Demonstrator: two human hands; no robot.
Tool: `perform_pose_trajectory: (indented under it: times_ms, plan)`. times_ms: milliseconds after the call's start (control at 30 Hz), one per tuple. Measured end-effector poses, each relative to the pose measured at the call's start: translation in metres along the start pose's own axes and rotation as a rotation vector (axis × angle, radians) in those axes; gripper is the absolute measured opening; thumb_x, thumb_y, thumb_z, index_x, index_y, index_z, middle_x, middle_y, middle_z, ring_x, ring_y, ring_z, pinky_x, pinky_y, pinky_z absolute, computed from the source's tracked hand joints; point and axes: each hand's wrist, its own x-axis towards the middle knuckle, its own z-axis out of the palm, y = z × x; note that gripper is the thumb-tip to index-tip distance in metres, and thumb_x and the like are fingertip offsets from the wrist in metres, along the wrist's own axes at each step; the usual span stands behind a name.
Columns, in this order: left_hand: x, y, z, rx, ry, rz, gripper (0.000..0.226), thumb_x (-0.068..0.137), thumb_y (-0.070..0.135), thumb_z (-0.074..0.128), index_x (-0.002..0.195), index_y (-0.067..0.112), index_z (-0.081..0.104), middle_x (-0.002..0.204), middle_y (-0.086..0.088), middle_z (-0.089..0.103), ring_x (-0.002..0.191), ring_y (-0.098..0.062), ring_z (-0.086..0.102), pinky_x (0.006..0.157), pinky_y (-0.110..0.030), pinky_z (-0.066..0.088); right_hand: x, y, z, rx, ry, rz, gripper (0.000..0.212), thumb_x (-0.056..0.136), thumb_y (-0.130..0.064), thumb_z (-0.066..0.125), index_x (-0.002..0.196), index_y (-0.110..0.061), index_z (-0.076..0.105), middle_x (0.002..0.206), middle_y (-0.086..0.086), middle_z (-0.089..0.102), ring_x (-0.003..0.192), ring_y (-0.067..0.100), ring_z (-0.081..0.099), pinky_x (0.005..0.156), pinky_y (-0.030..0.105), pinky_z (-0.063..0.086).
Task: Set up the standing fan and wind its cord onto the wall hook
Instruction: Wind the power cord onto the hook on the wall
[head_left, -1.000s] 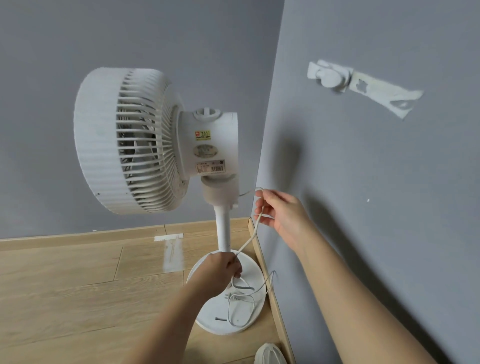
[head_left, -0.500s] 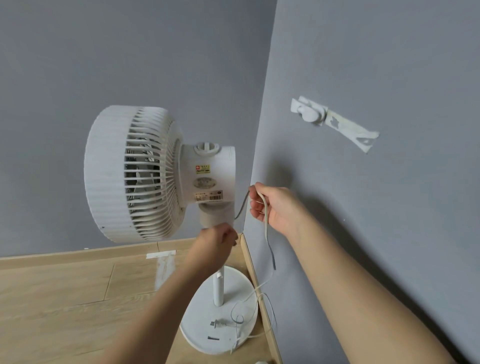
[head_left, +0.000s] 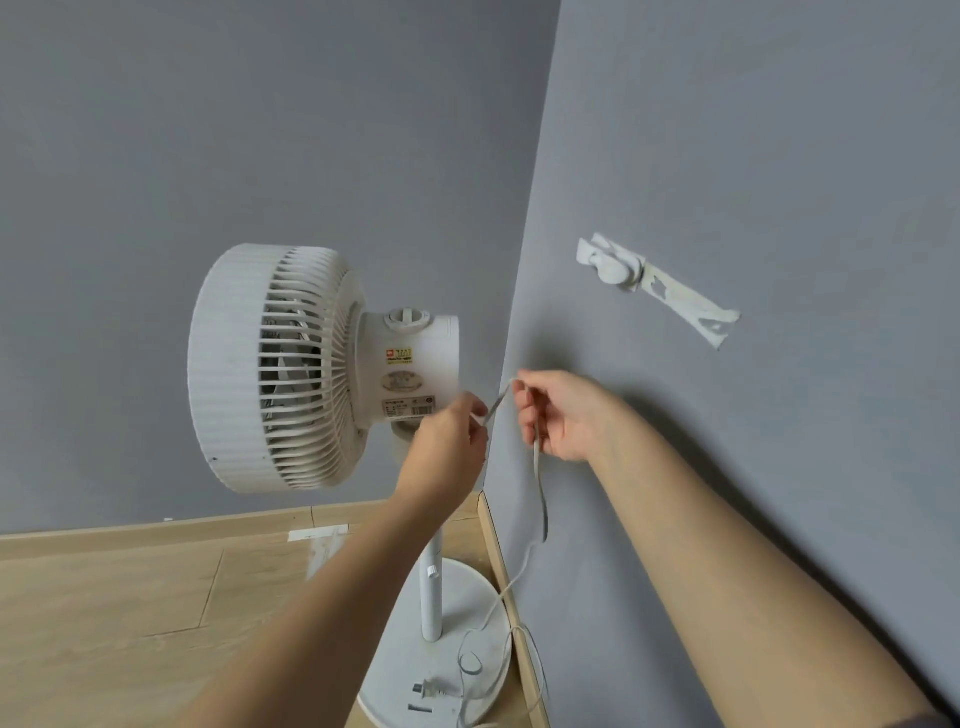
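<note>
Presently: cord (head_left: 540, 483) held beside standing fan (head_left: 291, 369).
Left hand (head_left: 447, 441) and right hand (head_left: 566, 415) each pinch it behind the fan head; slack drops to the base (head_left: 395, 670), where the plug (head_left: 431, 691) lies; wall hook (head_left: 613, 265) above.

Soft, even indoor light, muted and slightly dim, blurred shadow of the right arm (head_left: 727, 545) on the wall (head_left: 779, 130), wide-angle curving toward edges, cord (head_left: 540, 478) slightly smeared

Pinching the cord (head_left: 542, 493) between left grip (head_left: 449, 441) and right grip (head_left: 569, 415), just behind the fan (head_left: 270, 369). Got the plug (head_left: 432, 691) lying on the base (head_left: 395, 667), hook (head_left: 615, 266) stuck on the wall (head_left: 779, 156) up right.
</note>
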Motion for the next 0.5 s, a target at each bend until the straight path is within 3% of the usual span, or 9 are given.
perform_pose_trajectory:
  times_ms: [133, 400, 500]
  plan:
    - [0.014, 0.020, 0.004, 0.006, 0.008, 0.057, 0.039, 0.094, 0.012, 0.045, 0.132, 0.014, 0.047, 0.090, -0.011, 0.068, 0.077, -0.028, 0.068, 0.071, -0.044, 0.056, -0.008, -0.026, 0.000, -0.031, 0.005, -0.072, 0.031, 0.101, -0.024, 0.040, 0.073, -0.018, 0.052, 0.041, -0.011, 0.041, 0.029, 0.003, 0.033, 0.043, 0.015, 0.029]
    - [0.049, 0.058, -0.005, 0.023, 0.088, 0.047, 0.033, 0.098, 0.015, 0.039, 0.127, 0.005, 0.050, 0.104, -0.019, 0.064, 0.092, -0.035, 0.061, 0.076, -0.044, 0.052, -0.037, -0.086, 0.010, -0.100, 0.028, -0.205, 0.031, 0.101, -0.024, 0.039, 0.073, -0.019, 0.051, 0.037, -0.011, 0.043, 0.027, 0.001, 0.034, 0.039, 0.010, 0.031]
    - [0.059, 0.069, -0.011, 0.043, 0.166, 0.063, 0.026, 0.099, 0.016, 0.037, 0.108, 0.002, 0.058, 0.099, -0.017, 0.060, 0.085, -0.032, 0.055, 0.068, -0.037, 0.041, -0.044, -0.113, 0.013, -0.118, 0.045, -0.264, 0.031, 0.101, -0.024, 0.039, 0.072, -0.019, 0.051, 0.036, -0.011, 0.040, 0.024, 0.001, 0.027, 0.037, 0.008, 0.025]
